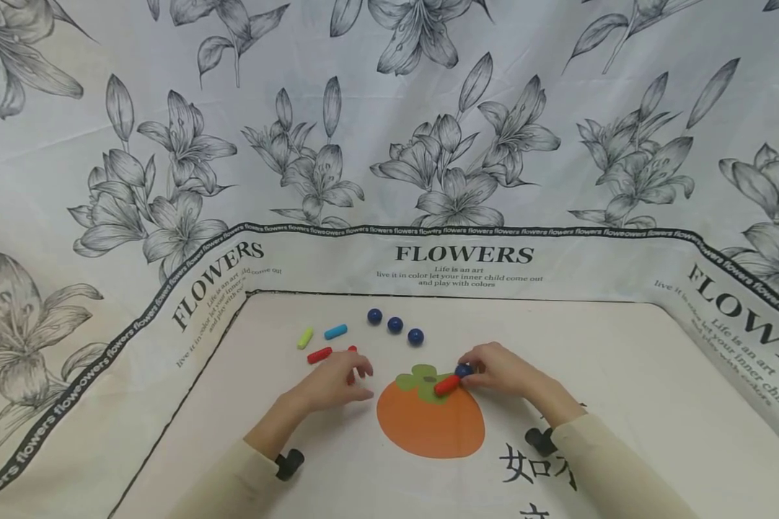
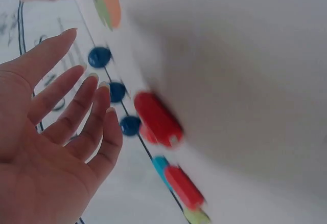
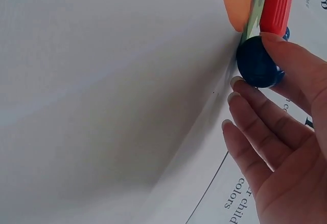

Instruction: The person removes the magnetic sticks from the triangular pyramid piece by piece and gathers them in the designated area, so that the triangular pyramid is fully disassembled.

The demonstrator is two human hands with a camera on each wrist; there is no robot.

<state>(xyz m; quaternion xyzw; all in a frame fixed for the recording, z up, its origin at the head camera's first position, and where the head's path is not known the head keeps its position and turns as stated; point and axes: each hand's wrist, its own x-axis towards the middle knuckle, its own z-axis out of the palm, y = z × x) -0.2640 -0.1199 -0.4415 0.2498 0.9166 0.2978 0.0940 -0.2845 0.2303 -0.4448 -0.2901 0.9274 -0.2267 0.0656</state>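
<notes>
My right hand (image 1: 503, 371) pinches a dark blue ball (image 3: 257, 63) between thumb and forefinger, its other fingers loosely spread. A red rod (image 1: 447, 385) meets this ball end-on and points down-left, over the green leaves of the printed persimmon (image 1: 431, 425). To the left, my left hand (image 1: 337, 376) hovers with fingers parted and nothing in them. Beyond it lies a red rod (image 1: 319, 355). Another red rod (image 2: 158, 119) shows beside the left fingers in the left wrist view; in the head view the hand mostly hides it.
Three dark blue balls (image 1: 394, 325) lie in a slanting row beyond the persimmon. A light blue rod (image 1: 335, 331) and a yellow-green rod (image 1: 305, 338) lie at the left. Flower-printed cloth (image 1: 454, 166) rises behind the white tabletop (image 1: 558, 335).
</notes>
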